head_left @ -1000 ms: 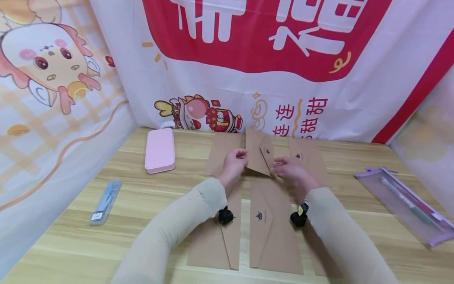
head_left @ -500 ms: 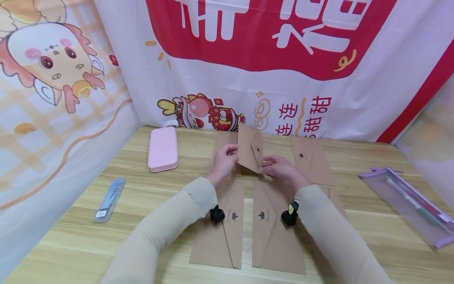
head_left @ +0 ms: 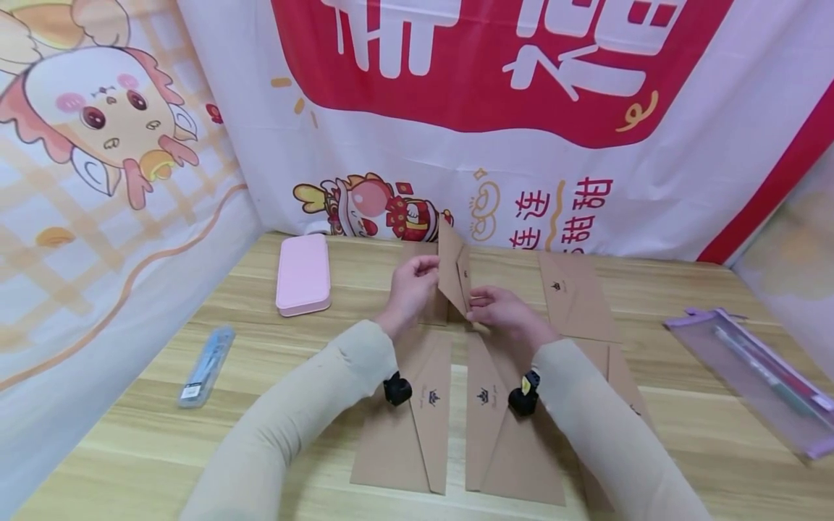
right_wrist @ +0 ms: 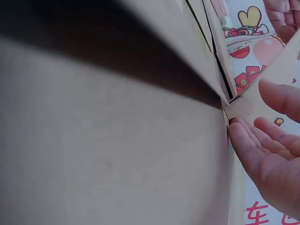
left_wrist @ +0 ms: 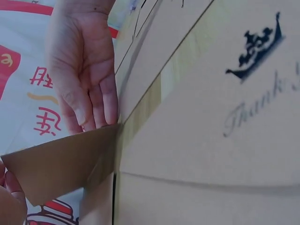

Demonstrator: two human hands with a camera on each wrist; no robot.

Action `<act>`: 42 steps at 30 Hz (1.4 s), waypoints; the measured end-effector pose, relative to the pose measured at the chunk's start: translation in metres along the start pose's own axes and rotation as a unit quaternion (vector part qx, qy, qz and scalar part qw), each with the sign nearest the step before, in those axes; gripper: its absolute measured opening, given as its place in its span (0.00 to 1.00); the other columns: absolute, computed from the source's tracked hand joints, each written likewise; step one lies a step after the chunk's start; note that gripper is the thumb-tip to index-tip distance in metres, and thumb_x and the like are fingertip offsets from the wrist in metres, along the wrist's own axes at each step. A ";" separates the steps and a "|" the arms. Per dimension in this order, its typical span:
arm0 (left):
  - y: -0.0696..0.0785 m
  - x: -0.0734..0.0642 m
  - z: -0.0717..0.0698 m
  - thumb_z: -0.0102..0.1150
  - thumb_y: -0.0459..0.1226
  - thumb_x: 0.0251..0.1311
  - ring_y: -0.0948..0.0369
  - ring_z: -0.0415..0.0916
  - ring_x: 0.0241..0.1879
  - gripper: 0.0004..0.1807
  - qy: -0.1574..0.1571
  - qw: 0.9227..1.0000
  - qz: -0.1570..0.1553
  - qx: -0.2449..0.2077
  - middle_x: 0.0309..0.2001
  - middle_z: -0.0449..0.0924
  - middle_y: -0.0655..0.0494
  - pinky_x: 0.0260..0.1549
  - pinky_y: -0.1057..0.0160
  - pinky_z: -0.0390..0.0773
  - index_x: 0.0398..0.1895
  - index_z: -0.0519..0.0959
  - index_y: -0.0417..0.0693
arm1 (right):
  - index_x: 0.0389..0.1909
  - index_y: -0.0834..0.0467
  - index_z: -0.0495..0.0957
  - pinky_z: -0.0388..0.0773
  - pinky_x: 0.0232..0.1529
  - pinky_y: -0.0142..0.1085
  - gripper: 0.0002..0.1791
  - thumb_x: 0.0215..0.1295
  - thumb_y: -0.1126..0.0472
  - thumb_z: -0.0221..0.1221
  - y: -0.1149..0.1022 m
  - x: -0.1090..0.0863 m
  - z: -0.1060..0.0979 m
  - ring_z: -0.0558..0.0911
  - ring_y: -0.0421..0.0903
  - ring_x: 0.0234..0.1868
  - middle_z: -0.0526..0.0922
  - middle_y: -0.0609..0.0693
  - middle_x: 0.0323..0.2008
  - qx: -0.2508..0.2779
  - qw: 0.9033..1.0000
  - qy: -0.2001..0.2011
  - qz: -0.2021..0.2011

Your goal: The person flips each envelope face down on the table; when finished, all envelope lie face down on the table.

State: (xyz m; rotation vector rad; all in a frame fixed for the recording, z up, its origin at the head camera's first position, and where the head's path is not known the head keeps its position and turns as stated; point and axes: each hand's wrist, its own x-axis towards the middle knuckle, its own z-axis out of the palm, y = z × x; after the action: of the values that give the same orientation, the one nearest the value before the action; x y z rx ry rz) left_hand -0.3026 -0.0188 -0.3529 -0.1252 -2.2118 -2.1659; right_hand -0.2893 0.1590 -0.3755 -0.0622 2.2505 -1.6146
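A brown kraft-paper envelope (head_left: 452, 269) stands tilted up on its edge at the back middle of the table. My left hand (head_left: 412, 293) pinches its upper left edge; in the left wrist view only a few fingers (left_wrist: 14, 188) show at that corner. At the lower right corner is my right hand (head_left: 504, 312), its fingers extended and the thumb apart, as the right wrist view shows. Its fingertips (right_wrist: 238, 125) are at or close to the paper; contact is hard to tell. Below the hands lie two flat envelopes with crown prints, a left one (head_left: 430, 434) and a right one (head_left: 515, 452).
Another envelope lies behind the left hand. More envelopes lie to the right, one at the back (head_left: 578, 297). A pink case (head_left: 303, 275) and a small clear blue box (head_left: 206, 367) sit on the left. A purple mesh pouch (head_left: 749, 376) lies right. Printed cloth hangs behind.
The lifted envelope has turned more upright and shifted left. My right hand has followed it leftward, and my left hand has moved slightly up and left, keeping its edge.
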 end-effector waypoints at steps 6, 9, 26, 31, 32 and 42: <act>0.007 0.000 0.008 0.51 0.23 0.56 0.55 0.73 0.49 0.18 -0.011 1.000 0.020 0.006 0.49 0.77 0.42 0.51 0.63 0.75 0.51 0.75 0.35 | 0.67 0.64 0.55 0.61 0.65 0.47 0.34 0.61 0.68 0.55 0.000 -0.001 0.002 0.64 0.57 0.64 0.62 0.63 0.65 0.005 1.000 -0.002 0.004; 0.009 0.001 0.013 0.52 0.23 0.56 0.55 0.73 0.48 0.18 -0.016 0.999 0.035 0.017 0.49 0.76 0.40 0.50 0.63 0.76 0.51 0.74 0.33 | 0.67 0.65 0.53 0.61 0.65 0.46 0.34 0.61 0.69 0.55 0.001 -0.001 0.003 0.64 0.57 0.65 0.61 0.64 0.65 0.021 1.000 -0.003 -0.002; 0.012 -0.005 0.024 0.55 0.32 0.60 0.59 0.75 0.45 0.12 -0.062 0.996 0.037 0.050 0.46 0.80 0.48 0.46 0.64 0.77 0.47 0.79 0.40 | 0.69 0.59 0.53 0.64 0.64 0.45 0.36 0.61 0.70 0.55 0.003 0.000 0.004 0.65 0.56 0.64 0.63 0.62 0.65 0.045 0.999 0.001 0.011; 0.012 -0.005 0.025 0.55 0.34 0.61 0.60 0.74 0.45 0.13 -0.072 0.996 0.024 0.052 0.46 0.79 0.51 0.46 0.64 0.77 0.49 0.78 0.42 | 0.69 0.60 0.53 0.66 0.62 0.45 0.37 0.60 0.70 0.55 0.001 -0.008 0.003 0.67 0.57 0.62 0.64 0.63 0.64 0.051 0.999 0.019 0.003; 0.011 -0.004 0.025 0.55 0.34 0.61 0.60 0.74 0.46 0.14 -0.074 0.996 0.022 0.053 0.46 0.79 0.51 0.46 0.64 0.77 0.49 0.78 0.42 | 0.69 0.59 0.52 0.66 0.62 0.46 0.37 0.60 0.70 0.56 0.000 -0.011 0.003 0.68 0.57 0.62 0.64 0.63 0.63 0.053 0.998 0.024 0.000; 0.011 -0.005 0.026 0.55 0.33 0.61 0.59 0.74 0.46 0.13 -0.074 0.996 0.029 0.041 0.47 0.79 0.49 0.46 0.64 0.76 0.49 0.78 0.41 | 0.66 0.56 0.60 0.68 0.60 0.44 0.35 0.56 0.64 0.62 -0.021 -0.033 0.013 0.70 0.53 0.61 0.68 0.58 0.62 0.052 0.988 0.134 -0.052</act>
State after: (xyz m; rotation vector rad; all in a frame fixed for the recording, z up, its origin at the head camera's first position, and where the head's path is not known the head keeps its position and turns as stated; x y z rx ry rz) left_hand -0.2963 0.0072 -0.3427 -0.3522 -2.3389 -2.0961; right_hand -0.2581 0.1483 -0.3507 0.0707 2.3878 -1.8922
